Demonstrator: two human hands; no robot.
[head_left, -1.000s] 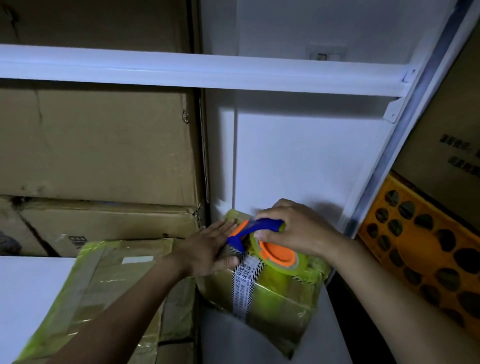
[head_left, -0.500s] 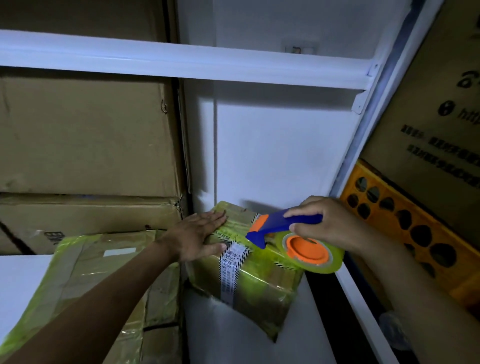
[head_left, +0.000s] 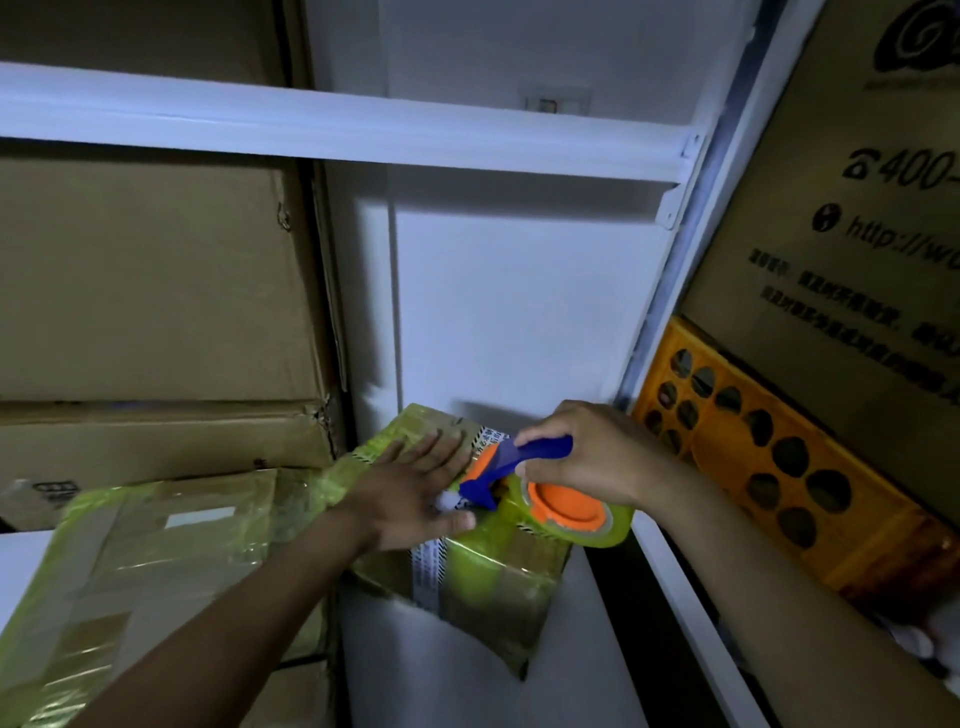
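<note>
A small cardboard parcel (head_left: 483, 577) wrapped in yellow-green tape sits on a white shelf, tilted, with a black-and-white printed strip down its front. My left hand (head_left: 415, 493) lies flat on the parcel's top, fingers straight and spread. My right hand (head_left: 587, 457) grips the blue handle of a tape dispenser (head_left: 519, 467), which carries an orange hub and a yellowish tape roll (head_left: 576, 514). The dispenser sits at the parcel's top right edge, its blue nose beside my left fingertips.
A larger taped box (head_left: 145, 571) lies to the left. Big brown cartons (head_left: 156, 291) are stacked behind it. A white shelf beam (head_left: 337, 130) runs overhead. An orange perforated crate (head_left: 779, 478) and a printed carton (head_left: 857, 249) stand to the right of the shelf post.
My right hand has brought the dispenser back left toward my left hand after pulling it right. My left hand has slid a little forward on the parcel's top. The camera has shifted slightly.
</note>
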